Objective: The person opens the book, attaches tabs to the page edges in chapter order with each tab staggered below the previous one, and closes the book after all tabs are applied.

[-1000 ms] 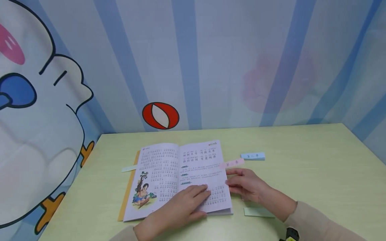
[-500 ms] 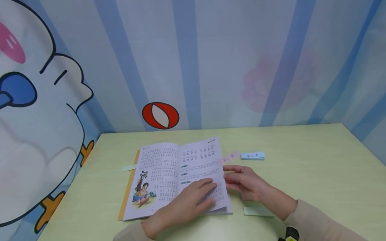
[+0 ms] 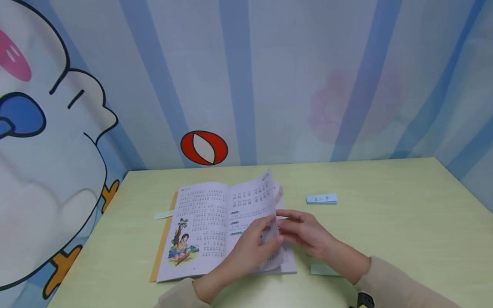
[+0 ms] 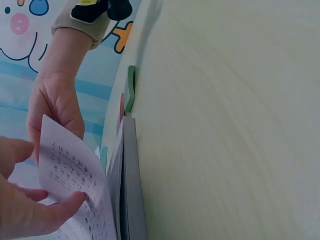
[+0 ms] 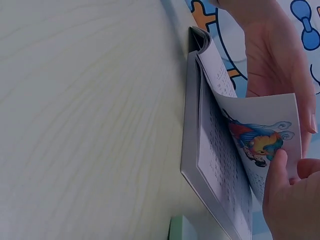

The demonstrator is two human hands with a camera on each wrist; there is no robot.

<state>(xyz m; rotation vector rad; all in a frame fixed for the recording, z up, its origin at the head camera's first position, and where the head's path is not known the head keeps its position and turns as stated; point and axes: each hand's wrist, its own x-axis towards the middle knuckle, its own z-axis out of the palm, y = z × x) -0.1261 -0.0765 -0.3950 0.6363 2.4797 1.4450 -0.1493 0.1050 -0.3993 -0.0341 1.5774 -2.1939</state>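
An open book [image 3: 208, 201] with printed text and a coloured drawing lies on the table. Its right-hand page [image 3: 250, 196] is lifted and curves up along the free edge. My right hand [image 3: 308, 233] pinches that edge from the right; in the right wrist view its thumb [image 5: 279, 160] lies against the page's illustrated side. My left hand [image 3: 250, 244] reaches over the text side, and in the left wrist view its thumb [image 4: 72, 202] touches the page, fingers spread apart. The pink paper strip [image 3: 280, 192] is mostly hidden by the raised page.
A pale green strip [image 3: 163, 214] sticks out past the book's left side, over a yellow cover edge [image 3: 163, 244]. Blue labelled slips [image 3: 321, 199] lie right of the book. A green slip [image 3: 323, 269] lies near my right forearm. A printed curtain [image 3: 292, 85] stands behind the table.
The right-hand page has risen and bent leftward, turning the pink strip out of sight behind it. My right hand has moved left with the edge; my left hand has shifted right and up.
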